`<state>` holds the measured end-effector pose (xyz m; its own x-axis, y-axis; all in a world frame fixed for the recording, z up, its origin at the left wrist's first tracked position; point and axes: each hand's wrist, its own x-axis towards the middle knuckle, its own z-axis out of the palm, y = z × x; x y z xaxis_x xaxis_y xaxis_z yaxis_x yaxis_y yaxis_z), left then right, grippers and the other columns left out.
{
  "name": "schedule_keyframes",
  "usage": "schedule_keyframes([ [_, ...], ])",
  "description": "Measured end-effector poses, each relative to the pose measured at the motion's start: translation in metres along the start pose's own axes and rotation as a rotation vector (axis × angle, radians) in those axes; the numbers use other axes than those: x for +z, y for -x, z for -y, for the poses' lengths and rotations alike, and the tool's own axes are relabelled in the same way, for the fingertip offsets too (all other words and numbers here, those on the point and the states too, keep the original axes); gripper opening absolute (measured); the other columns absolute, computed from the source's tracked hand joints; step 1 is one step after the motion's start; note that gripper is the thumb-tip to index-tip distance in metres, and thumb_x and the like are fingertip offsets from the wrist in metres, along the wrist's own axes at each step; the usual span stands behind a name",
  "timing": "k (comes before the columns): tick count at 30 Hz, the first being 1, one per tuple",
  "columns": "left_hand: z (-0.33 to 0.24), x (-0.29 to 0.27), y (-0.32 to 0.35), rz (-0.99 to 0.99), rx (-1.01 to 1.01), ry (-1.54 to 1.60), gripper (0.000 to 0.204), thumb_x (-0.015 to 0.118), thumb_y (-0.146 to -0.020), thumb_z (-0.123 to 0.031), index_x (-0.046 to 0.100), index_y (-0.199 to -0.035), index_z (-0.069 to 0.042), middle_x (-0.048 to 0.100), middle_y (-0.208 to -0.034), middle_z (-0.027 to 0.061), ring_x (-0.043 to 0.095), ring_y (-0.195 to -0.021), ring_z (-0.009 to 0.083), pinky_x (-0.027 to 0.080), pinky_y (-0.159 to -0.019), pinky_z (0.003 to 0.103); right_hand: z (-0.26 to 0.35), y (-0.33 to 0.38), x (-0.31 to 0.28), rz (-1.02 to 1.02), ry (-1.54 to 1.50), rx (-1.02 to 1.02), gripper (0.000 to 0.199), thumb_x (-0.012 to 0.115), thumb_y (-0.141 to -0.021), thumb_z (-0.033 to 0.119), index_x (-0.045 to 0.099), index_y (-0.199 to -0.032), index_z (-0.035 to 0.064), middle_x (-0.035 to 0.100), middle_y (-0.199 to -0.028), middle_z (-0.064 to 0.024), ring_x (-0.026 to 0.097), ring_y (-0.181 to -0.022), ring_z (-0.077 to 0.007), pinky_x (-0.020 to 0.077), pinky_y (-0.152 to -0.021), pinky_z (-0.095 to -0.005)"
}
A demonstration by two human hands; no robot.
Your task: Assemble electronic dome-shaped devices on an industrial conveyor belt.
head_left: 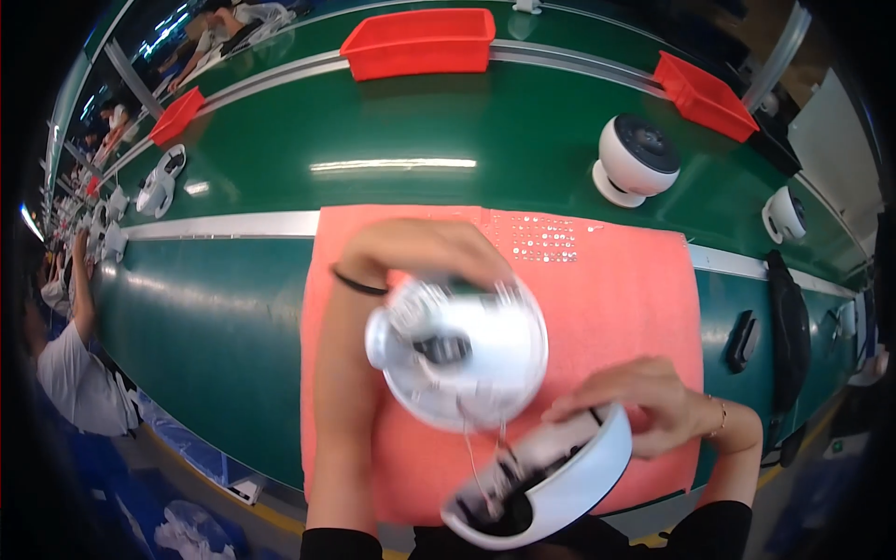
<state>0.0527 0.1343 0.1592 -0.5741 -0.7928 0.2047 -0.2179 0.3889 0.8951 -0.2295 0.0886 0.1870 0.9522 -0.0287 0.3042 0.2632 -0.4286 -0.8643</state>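
My left hand (439,250) is closed over the far edge of a white round camera housing (499,350), whose inner side with a dark part and pale fittings faces up. Motion blurs this half and the fingers on it. Below and to the right, my right hand (644,401) grips a white curved camera shell (583,481) by its upper edge. Dark parts show inside the shell's hollow. Thin wires (469,448) run between the two pieces, which are held apart above the pink mat (621,317).
Small screws (546,239) lie in rows at the mat's far edge. Beyond stand a white camera with a black face (644,154) and a red bin (420,45). A black device (743,341) and a black pouch (790,327) lie right. A co-worker (79,373) sits left.
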Motion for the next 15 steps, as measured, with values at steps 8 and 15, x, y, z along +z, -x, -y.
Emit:
schedule_keyframes([
  [8,-0.014,0.066,-0.051,0.441,-0.442,0.085,0.045,0.048,-0.088,-0.040,0.062,-0.090,0.002,0.062,-0.077,0.0135,0.059,-0.072,0.0209,0.045,-0.070,0.030,0.013,0.015,0.005,0.024,-0.534,0.580,0.056,0.075,-0.071,0.004,0.038,-0.113,0.0010,0.056,-0.102,-0.0117,0.056,-0.098,-0.0181,0.0450,-0.084,-0.0329],
  [15,-0.067,0.107,0.043,-0.721,-0.558,0.022,0.030,0.040,-0.091,-0.019,0.057,-0.091,0.006,0.058,-0.082,0.0130,0.059,-0.093,0.0225,0.045,-0.077,0.031,0.008,0.018,0.008,0.101,-0.549,0.624,0.040,0.068,-0.079,0.004,0.039,-0.106,0.0024,0.058,-0.092,-0.0067,0.057,-0.085,-0.0077,0.0469,-0.069,-0.0213],
])
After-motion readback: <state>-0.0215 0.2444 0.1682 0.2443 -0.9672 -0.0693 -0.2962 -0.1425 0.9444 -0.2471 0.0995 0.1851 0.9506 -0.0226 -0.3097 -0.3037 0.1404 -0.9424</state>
